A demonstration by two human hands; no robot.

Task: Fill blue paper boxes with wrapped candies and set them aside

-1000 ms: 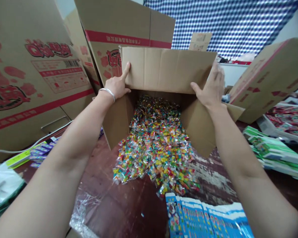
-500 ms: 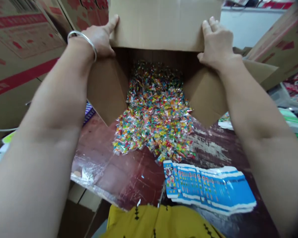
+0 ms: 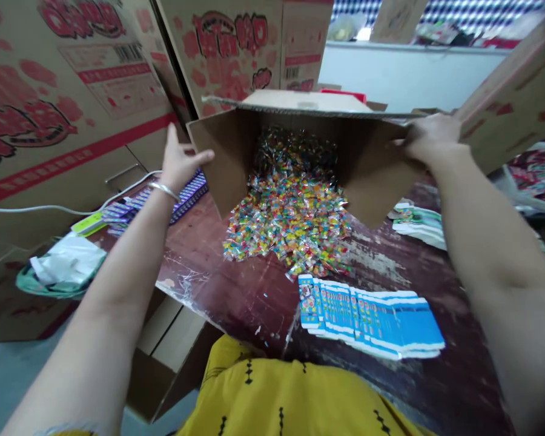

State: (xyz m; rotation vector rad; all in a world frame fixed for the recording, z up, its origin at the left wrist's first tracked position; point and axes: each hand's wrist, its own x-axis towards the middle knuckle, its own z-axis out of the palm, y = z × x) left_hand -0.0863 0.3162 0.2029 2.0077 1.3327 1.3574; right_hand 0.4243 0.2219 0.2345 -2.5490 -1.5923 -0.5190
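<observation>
An open cardboard box (image 3: 376, 163) lies on its side on the dark red table, its mouth facing me. Small clear packets of colourful candy (image 3: 295, 212) spill from it onto the tabletop. My left hand (image 3: 181, 158) is beside the box's left flap, thumb and fingers apart, holding nothing. At the upper right corner, my right hand (image 3: 431, 139) grips the edge of the box, its fingertips partly hidden. A fanned stack of blue printed cartons (image 3: 372, 318) lies nearer to me, in front of the candy.
Large printed cartons (image 3: 72, 91) stand at the left and back. Purple packs (image 3: 186, 197), a green power strip (image 3: 89, 224) and a white cable (image 3: 40, 208) are at the left. Green-white cartons (image 3: 420, 224) lie at the right. An open box (image 3: 177, 333) sits below the table edge.
The box's top flap has swung up and back. My left hand has come off the box and moved down and left; my right hand has moved to the right-hand corner. The view has shifted.
</observation>
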